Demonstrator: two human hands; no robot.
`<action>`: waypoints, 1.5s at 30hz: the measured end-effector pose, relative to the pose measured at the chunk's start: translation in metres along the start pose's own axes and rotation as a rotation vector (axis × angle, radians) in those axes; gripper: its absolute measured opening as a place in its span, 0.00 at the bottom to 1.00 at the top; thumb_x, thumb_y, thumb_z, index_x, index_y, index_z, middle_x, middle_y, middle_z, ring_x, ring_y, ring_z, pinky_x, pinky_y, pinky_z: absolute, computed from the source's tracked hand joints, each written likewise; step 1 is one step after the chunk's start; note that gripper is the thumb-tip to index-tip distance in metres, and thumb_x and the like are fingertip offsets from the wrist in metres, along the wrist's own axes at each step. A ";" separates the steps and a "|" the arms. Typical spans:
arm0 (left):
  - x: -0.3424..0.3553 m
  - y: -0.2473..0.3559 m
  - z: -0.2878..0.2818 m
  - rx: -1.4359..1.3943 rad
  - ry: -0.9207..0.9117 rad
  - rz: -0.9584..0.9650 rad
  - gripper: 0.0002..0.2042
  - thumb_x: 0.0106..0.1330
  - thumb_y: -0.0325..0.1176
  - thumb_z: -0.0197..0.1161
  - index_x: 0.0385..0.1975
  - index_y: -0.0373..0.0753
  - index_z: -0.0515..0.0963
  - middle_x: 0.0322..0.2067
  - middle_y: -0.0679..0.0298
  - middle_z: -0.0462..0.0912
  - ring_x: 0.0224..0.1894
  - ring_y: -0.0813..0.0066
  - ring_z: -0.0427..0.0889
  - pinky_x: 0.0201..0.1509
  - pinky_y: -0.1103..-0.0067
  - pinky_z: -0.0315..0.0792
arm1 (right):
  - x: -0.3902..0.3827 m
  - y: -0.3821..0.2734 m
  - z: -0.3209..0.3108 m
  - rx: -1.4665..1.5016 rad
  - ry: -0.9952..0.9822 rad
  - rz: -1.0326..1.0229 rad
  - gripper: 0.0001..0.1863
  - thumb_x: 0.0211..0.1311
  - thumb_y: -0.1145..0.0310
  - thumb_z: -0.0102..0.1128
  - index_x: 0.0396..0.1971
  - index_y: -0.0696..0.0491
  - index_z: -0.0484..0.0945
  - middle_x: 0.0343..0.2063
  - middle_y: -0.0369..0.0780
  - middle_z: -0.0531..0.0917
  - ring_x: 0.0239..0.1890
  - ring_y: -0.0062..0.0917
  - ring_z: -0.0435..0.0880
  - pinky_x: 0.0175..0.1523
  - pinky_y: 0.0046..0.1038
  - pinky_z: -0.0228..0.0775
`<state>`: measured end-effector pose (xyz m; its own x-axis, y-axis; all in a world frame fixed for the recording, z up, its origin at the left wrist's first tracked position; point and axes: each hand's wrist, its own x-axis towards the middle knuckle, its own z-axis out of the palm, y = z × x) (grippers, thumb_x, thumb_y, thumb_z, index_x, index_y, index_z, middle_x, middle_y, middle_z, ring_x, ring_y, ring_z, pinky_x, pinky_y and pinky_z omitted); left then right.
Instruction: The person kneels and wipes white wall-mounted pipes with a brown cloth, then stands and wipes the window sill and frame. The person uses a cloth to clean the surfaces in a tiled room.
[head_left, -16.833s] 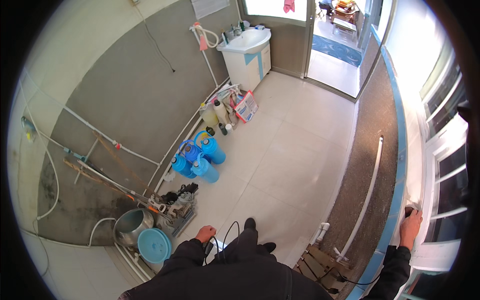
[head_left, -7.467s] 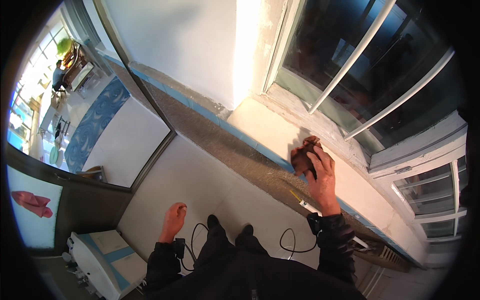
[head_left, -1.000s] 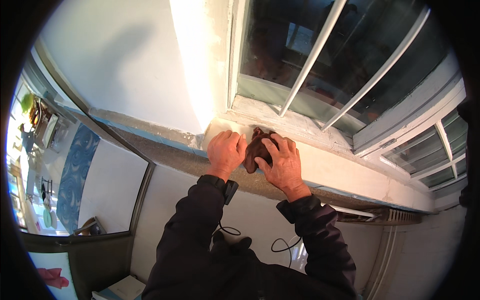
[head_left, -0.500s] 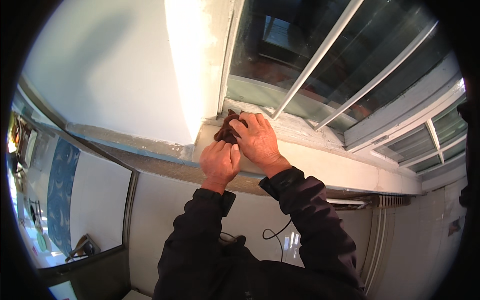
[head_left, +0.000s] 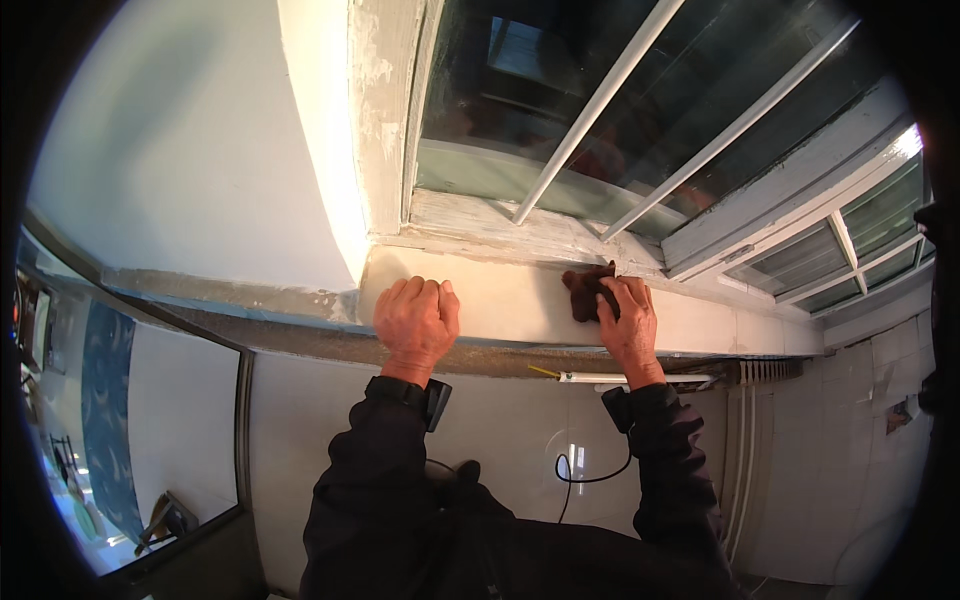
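Observation:
A long cream windowsill [head_left: 505,300] runs below the white-framed window [head_left: 437,170]. My left hand [head_left: 415,318] lies on its left part with the fingers curled tightly; whatever is under them, if anything, is hidden. Farther right on the sill, my right hand [head_left: 627,328] grips a crumpled dark brown cloth [head_left: 585,290] pressed against the surface, just below the white bars [head_left: 647,205]. Both wrists have black devices strapped over dark sleeves, with a looping black cable by the right one.
A glazed doorway [head_left: 240,420] looks onto another room with a blue patterned mat [head_left: 108,400] at left. Under the sill are a pale pipe [head_left: 590,377] and a radiator [head_left: 757,373]. A tiled wall [head_left: 810,460] stands at right; the tiled floor [head_left: 305,450] lies below.
My hands, close together on the sill half a second ago, are now apart: the right has moved rightward with the cloth, while the left is at the sill's left part, off the cloth.

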<state>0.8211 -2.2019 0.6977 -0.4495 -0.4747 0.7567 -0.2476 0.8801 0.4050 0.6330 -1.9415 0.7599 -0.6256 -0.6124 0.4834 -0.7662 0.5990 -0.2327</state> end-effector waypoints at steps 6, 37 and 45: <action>0.001 -0.001 0.002 0.049 0.016 0.054 0.15 0.67 0.34 0.65 0.17 0.42 0.73 0.19 0.64 0.73 0.24 0.60 0.74 0.30 0.65 0.67 | 0.005 -0.088 0.049 0.128 -0.005 -0.179 0.24 0.60 0.61 0.76 0.55 0.50 0.83 0.53 0.45 0.81 0.53 0.46 0.78 0.59 0.46 0.73; -0.001 -0.002 0.006 0.103 0.020 0.109 0.16 0.68 0.31 0.65 0.18 0.41 0.69 0.20 0.61 0.71 0.25 0.56 0.75 0.30 0.61 0.68 | -0.029 -0.059 0.034 0.111 0.051 -0.110 0.25 0.59 0.61 0.74 0.57 0.45 0.81 0.56 0.40 0.78 0.54 0.45 0.76 0.57 0.47 0.70; -0.001 -0.001 0.006 0.136 0.002 0.117 0.16 0.71 0.30 0.63 0.20 0.38 0.69 0.21 0.58 0.73 0.26 0.51 0.75 0.30 0.59 0.68 | -0.059 0.015 -0.004 0.167 -0.019 -0.194 0.27 0.57 0.60 0.77 0.58 0.44 0.81 0.57 0.39 0.77 0.55 0.43 0.77 0.59 0.45 0.71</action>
<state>0.8168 -2.2018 0.6932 -0.4801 -0.3692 0.7958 -0.3078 0.9204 0.2413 0.6588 -1.8946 0.7317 -0.4663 -0.7181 0.5166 -0.8846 0.3774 -0.2740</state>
